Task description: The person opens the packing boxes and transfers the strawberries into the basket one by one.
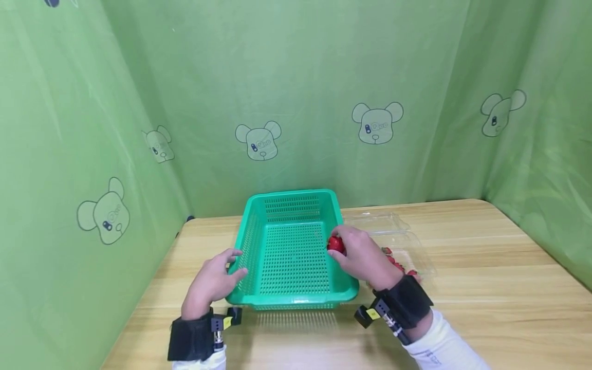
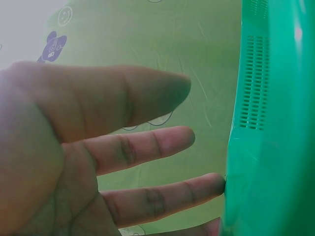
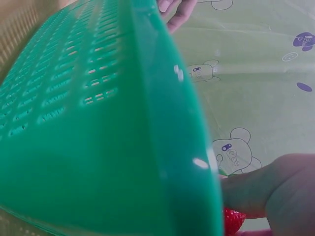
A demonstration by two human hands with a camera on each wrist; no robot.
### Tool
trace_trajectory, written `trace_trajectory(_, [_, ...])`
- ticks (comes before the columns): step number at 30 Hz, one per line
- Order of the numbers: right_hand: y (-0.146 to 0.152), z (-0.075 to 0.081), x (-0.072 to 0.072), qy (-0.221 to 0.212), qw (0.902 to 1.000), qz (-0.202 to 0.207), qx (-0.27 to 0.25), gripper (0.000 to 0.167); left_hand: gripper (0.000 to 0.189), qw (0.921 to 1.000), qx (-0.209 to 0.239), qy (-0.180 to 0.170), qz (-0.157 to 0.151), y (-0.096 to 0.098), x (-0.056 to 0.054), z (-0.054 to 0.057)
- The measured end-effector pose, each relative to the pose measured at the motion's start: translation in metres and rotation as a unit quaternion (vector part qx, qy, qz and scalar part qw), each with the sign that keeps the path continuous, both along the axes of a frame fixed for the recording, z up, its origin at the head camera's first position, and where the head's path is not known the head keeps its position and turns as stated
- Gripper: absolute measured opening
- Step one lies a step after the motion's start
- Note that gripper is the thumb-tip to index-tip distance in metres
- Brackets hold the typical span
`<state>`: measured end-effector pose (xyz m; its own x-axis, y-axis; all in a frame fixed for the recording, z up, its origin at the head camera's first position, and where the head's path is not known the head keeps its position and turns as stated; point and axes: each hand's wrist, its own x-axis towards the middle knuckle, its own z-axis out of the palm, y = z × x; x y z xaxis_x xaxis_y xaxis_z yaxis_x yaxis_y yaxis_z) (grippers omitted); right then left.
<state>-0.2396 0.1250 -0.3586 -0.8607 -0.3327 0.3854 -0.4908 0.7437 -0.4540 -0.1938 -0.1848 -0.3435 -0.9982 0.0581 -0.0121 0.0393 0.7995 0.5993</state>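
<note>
A green plastic basket [image 1: 296,298] with slotted walls stands on the table, its inside bare in the head view. My right hand [image 1: 363,257] pinches a red strawberry [image 1: 336,244] above the basket's right rim. In the right wrist view, the strawberry [image 3: 233,221] shows partly behind the thumb. At the basket's left rim is my left hand [image 1: 214,280], its fingers spread and relaxed with nothing held. The left wrist view shows a fingertip of that hand [image 2: 162,196] at the basket wall [image 2: 285,162]. Several more strawberries [image 1: 395,263] lie in a clear plastic box [image 1: 418,246], partly behind my right hand.
The box's clear lid [image 1: 376,223] lies behind it, toward the back edge of the wooden table [image 1: 499,267]. Green curtains [image 1: 305,67] with bear-head prints hang behind the table and on both sides. Each wrist wears a black band with a small camera.
</note>
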Motion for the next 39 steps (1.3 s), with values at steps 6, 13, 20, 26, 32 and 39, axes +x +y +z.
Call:
trace_trajectory(6, [-0.003, 0.0, 0.0, 0.0, 1.0, 0.006, 0.001, 0.035, 0.048, 1.0, -0.002, -0.001, -0.001, 0.0, -0.001, 0.0])
trace_trajectory(13, [-0.005, -0.003, -0.001, -0.001, 0.9998, 0.017, 0.007, 0.035, 0.047, 1.0, -0.004, 0.001, -0.002, 0.0, -0.001, -0.001])
trace_trajectory(20, [-0.007, -0.005, -0.001, 0.004, 0.999, 0.041, 0.016, 0.036, 0.047, 1.0, -0.005, -0.001, -0.001, 0.0, -0.002, -0.001])
trace_trajectory(26, [-0.01, -0.007, 0.001, 0.006, 0.999, 0.04, 0.018, 0.037, 0.048, 1.0, -0.003, -0.001, -0.001, 0.001, 0.0, 0.0])
trace_trajectory(32, [-0.012, -0.008, 0.001, 0.001, 0.9988, 0.043, 0.023, 0.035, 0.048, 1.0, -0.003, -0.001, -0.002, 0.0, 0.0, -0.001])
trace_trajectory(39, [-0.015, -0.009, 0.002, 0.008, 0.9984, 0.05, 0.026, 0.034, 0.049, 1.0, 0.0, 0.0, 0.001, 0.0, -0.002, -0.003])
